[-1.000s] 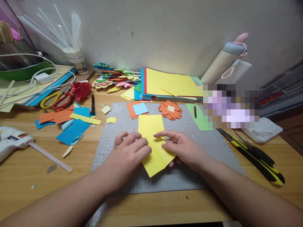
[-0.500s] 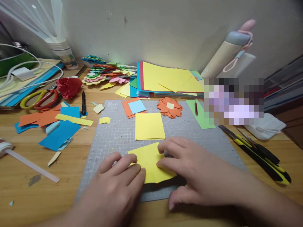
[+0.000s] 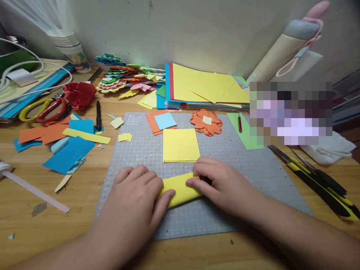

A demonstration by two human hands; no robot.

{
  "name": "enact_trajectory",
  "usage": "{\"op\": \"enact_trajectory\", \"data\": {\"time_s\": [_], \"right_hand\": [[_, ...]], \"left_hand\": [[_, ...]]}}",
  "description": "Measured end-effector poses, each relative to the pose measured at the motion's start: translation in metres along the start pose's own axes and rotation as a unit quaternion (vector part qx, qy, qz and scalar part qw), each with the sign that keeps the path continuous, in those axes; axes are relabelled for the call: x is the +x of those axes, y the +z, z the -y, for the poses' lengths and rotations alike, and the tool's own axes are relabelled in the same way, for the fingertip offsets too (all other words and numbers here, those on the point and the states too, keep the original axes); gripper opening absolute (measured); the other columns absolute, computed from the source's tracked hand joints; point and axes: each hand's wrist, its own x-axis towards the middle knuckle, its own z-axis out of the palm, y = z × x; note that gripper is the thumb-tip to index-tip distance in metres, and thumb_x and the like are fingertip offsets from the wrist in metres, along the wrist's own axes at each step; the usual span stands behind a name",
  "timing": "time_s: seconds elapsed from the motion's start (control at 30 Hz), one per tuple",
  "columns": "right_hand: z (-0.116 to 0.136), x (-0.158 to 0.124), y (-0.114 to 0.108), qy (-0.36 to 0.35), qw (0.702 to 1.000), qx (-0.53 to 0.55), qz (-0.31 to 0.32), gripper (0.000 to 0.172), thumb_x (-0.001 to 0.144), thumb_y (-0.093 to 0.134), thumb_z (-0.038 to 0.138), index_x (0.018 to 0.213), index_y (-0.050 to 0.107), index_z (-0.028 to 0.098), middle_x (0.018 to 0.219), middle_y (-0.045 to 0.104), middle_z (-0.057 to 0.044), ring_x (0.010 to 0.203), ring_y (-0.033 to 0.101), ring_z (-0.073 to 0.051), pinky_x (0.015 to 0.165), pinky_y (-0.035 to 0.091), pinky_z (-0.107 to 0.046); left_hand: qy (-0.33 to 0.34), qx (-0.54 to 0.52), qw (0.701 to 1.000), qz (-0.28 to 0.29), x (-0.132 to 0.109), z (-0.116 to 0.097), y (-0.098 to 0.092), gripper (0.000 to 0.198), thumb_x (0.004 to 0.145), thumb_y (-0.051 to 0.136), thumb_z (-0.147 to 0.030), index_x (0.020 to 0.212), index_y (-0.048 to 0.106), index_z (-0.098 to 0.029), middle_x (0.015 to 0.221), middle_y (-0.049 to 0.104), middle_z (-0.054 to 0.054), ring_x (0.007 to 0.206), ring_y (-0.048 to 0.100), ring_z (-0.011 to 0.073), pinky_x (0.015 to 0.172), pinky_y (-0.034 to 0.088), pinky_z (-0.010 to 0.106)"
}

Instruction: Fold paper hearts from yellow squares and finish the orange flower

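1. The bench (image 3: 197,255) is made of light brown wood with a streaky grain; a dark grey smudge (image 3: 39,209) marks it on the left; a plain grey wall (image 3: 202,33) stands behind it.
2. A big flat grey cutting mat (image 3: 208,221) with thin white lines lies on the middle of the bench.
3. A folded yellow paper strip (image 3: 180,189) is at the near part of the mat; the left hand (image 3: 135,210) has its fingers closed on the left end, and the right hand (image 3: 225,182) pinches the right end with its fingers.
4. Just past the strip lies a neat pile of square yellow paper (image 3: 180,145); behind that are an orange paper flower (image 3: 213,123) with a pale square in its middle, and a light blue paper square (image 3: 165,121) on top of orange paper.
5. On the left are yellow-and-red-handled scissors (image 3: 50,116), a crumpled red paper ball (image 3: 79,95) and a black pen (image 3: 98,115); blue paper scraps (image 3: 71,155) lie nearer.
6. Near the wall is a stack of big coloured sheets (image 3: 205,82), yellow on top; patterned paper cups (image 3: 77,60) stand at its left, well apart.
7. On the right lies a black-and-yellow cutter knife (image 3: 315,182); some things behind it are too blurry to tell.
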Motion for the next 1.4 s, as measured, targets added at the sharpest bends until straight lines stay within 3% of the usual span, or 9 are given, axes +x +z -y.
{"op": "enact_trajectory", "data": {"time_s": [0.07, 0.17, 0.3, 0.4, 1.0, 1.4], "right_hand": [[-0.001, 0.003, 0.005, 0.002, 1.000, -0.009, -0.019, 0.021, 0.088, 0.055, 0.028, 0.070, 0.052, 0.017, 0.079, 0.054, -0.001, 0.071, 0.051, -0.014, 0.062, 0.038, -0.027], [0.000, 0.006, 0.009, -0.002, 0.999, -0.031, -0.037, 0.019, 0.089, 0.053, 0.027, 0.073, 0.052, 0.018, 0.081, 0.053, -0.001, 0.070, 0.052, -0.013, 0.063, 0.038, -0.027], [0.001, 0.006, 0.010, -0.004, 0.998, -0.058, -0.040, 0.021, 0.090, 0.049, 0.025, 0.070, 0.050, 0.017, 0.080, 0.052, -0.001, 0.068, 0.052, -0.013, 0.062, 0.038, -0.026], [0.001, 0.006, 0.011, -0.007, 0.997, -0.066, -0.040, 0.022, 0.090, 0.048, 0.024, 0.070, 0.049, 0.017, 0.080, 0.052, -0.001, 0.067, 0.051, -0.012, 0.060, 0.038, -0.026], [0.000, 0.007, 0.014, -0.010, 0.995, -0.094, -0.042, 0.020, 0.091, 0.045, 0.024, 0.073, 0.050, 0.017, 0.082, 0.052, -0.003, 0.069, 0.052, -0.014, 0.060, 0.039, -0.026], [0.005, 0.000, 0.007, 0.034, 0.998, -0.029, -0.040, 0.020, 0.088, 0.044, 0.016, 0.068, 0.046, 0.018, 0.087, 0.050, -0.004, 0.069, 0.053, -0.014, 0.064, 0.045, -0.030]], "left_hand": [[0.001, 0.019, 1.000, -0.019, 0.001, 0.001, 0.001, 0.021, 0.089, 0.047, -0.033, 0.079, 0.059, -0.019, 0.076, 0.059, 0.002, 0.078, 0.048, 0.0228, 0.073, 0.028, 0.039], [0.066, 0.009, 0.997, -0.045, -0.001, -0.001, 0.001, 0.018, 0.092, 0.044, -0.025, 0.093, 0.061, -0.022, 0.080, 0.058, 0.001, 0.076, 0.048, 0.0201, 0.071, 0.028, 0.036], [0.122, 0.030, 0.992, -0.030, -0.007, -0.004, 0.003, 0.021, 0.088, 0.049, -0.017, 0.103, 0.062, -0.024, 0.079, 0.058, 0.000, 0.075, 0.048, 0.0200, 0.070, 0.029, 0.035], [0.121, 0.062, 0.991, -0.022, -0.009, -0.005, 0.007, 0.029, 0.085, 0.053, -0.015, 0.112, 0.060, -0.022, 0.083, 0.060, 0.001, 0.077, 0.049, 0.0215, 0.072, 0.030, 0.037], [0.108, 0.127, 0.986, -0.024, -0.007, -0.009, 0.013, 0.033, 0.089, 0.051, -0.023, 0.121, 0.057, -0.020, 0.083, 0.061, 0.003, 0.077, 0.052, 0.0227, 0.071, 0.032, 0.038], [0.145, 0.137, 0.980, 0.005, -0.015, -0.005, 0.018, 0.042, 0.087, 0.044, -0.015, 0.129, 0.049, -0.013, 0.091, 0.061, 0.006, 0.079, 0.049, 0.0231, 0.072, 0.032, 0.038]]}}
